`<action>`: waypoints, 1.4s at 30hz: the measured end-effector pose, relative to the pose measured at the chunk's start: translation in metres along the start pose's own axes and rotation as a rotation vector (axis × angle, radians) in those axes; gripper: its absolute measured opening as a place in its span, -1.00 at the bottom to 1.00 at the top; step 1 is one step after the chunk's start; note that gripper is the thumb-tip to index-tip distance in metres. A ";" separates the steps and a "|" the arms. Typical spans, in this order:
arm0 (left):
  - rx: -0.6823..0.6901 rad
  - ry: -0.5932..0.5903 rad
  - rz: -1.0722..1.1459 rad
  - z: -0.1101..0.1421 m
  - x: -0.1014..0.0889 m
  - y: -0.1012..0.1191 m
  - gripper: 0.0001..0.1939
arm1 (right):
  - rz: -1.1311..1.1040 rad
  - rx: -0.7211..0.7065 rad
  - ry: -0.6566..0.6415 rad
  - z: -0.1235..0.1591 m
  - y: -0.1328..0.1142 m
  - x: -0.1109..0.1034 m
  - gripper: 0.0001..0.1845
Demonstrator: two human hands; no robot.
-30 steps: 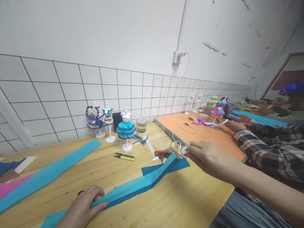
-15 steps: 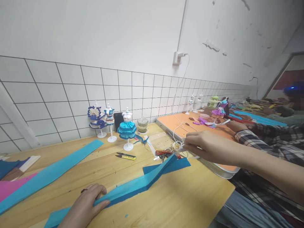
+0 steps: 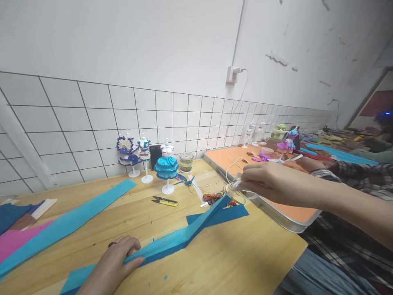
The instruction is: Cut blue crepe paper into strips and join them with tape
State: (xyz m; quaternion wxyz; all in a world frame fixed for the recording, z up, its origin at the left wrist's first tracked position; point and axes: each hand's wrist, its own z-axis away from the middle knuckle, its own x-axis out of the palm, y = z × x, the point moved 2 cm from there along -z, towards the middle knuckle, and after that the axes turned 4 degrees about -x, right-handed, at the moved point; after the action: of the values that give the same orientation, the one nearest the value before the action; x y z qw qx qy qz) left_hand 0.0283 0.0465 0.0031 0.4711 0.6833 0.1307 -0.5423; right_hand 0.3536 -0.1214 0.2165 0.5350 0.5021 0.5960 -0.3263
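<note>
My left hand (image 3: 118, 260) is closed on a folded blue strip (image 3: 172, 241), pinching it near its left part between thumb and fingers. The strip runs to the right and rises towards my right hand (image 3: 265, 184). Bent fingers on that hand hold a small whitish, see-through piece (image 3: 236, 185) just above the strip's raised end; what exactly it is, I cannot make out. Beneath the raised end lies a darker blue piece (image 3: 239, 213). Red-handled tools (image 3: 211, 198) and a white cord are bunched just behind it.
Yellow thread snips (image 3: 166, 201) lie behind the strip. Small mannequin stands, one in a ruffled blue dress (image 3: 167, 167), line the wall beside a glass jar (image 3: 186, 162). A long blue strip (image 3: 70, 219) crosses the left. A co-worker's hand (image 3: 308, 163) is over the orange board (image 3: 221, 155).
The view has shifted slightly. Both hands keep about the same places and holds, and the blue strip stays stretched between them.
</note>
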 end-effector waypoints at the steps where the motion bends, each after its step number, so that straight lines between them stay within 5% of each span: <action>1: -0.003 -0.004 -0.004 0.000 0.000 0.000 -0.80 | -0.001 -0.002 0.006 0.000 0.000 0.000 -0.69; 20: 0.026 -0.017 -0.005 -0.003 0.002 -0.006 -0.77 | 0.011 -0.100 0.148 -0.010 -0.001 -0.038 -0.68; 29: 0.022 -0.043 -0.023 -0.001 -0.001 -0.001 -0.74 | -0.039 -0.191 0.149 -0.025 -0.019 -0.070 -0.76; 42: -0.030 -0.052 0.075 -0.003 0.003 -0.007 -0.80 | 0.023 -0.265 0.179 -0.026 -0.037 -0.088 -0.75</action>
State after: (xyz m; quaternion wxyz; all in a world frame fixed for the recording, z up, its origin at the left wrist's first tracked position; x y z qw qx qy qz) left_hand 0.0264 0.0513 -0.0027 0.5046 0.6664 0.1009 -0.5396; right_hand 0.3040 -0.1293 0.3020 0.5450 0.4610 0.6734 -0.1926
